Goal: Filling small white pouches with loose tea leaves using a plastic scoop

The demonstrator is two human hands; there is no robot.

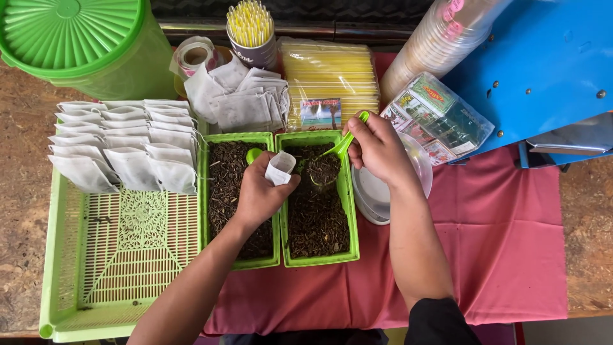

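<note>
Left hand (255, 191): forearm rising from the lower edge, wrist over the left green tray (207, 211); grip closed round a small white filter bag (280, 167), pinched between thumb and fingers, its open mouth turned up and to the right.

Right hand (378, 148): forearm coming up from the lower right, wrist bent inward; grip closed on the handle of a green scoop (341, 148). The scoop's long axis slopes from upper right, handle tip above the knuckles, down to lower left, bowl low over the right green tray (350, 217), just beside the bag.

Both trays: rectangular, side by side, long axes running away from the person, filled with dark loose tea leaves (317, 217); a second green scoop (253, 154) lies in the left one.

Surroundings: pink cloth (504, 249) on the table; green slatted basket (121, 268) at left with rows of filled white bags (124, 144); heap of empty bags (246, 96); cup of yellow straws (251, 32); packet of straws (332, 73); green lidded tub (76, 38); stacked clear cups (440, 38); blue machine (549, 70); white bowl (377, 195) beneath the right wrist.
</note>
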